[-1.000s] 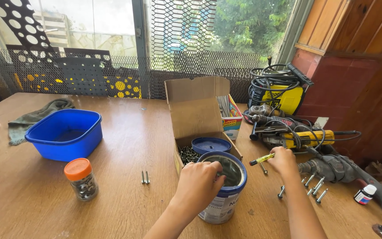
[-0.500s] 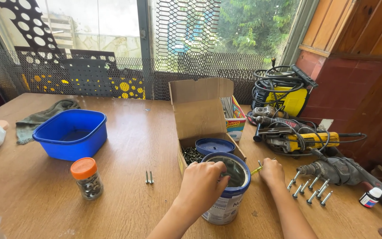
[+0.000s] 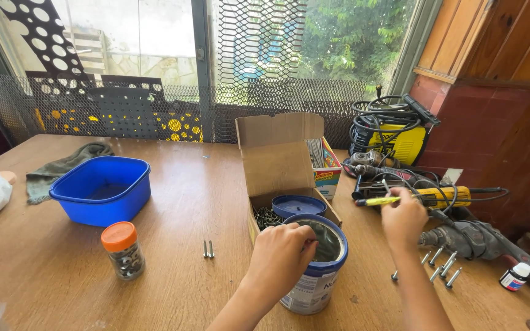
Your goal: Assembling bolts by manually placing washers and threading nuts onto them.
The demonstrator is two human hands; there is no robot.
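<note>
Left hand (image 3: 283, 254) rested on the rim of one blue-rimmed tin (image 3: 315, 263), fingers curled over its edge. Right hand (image 3: 403, 217) pinched one yellow marker (image 3: 380, 200). Two screws (image 3: 208, 248) lay on the bench (image 3: 185, 184); about five bolts (image 3: 440, 266) lay beside my right wrist. One orange-lidded jar (image 3: 122, 250), one blue tub (image 3: 102, 190), one cardboard box (image 3: 280, 165).

A single view is given, taken from head height and tilted down across the wooden table (image 3: 179, 184) toward its far edge and the meshed window (image 3: 259, 55). The near edge is cut off; both forearms are seen close below.
</note>
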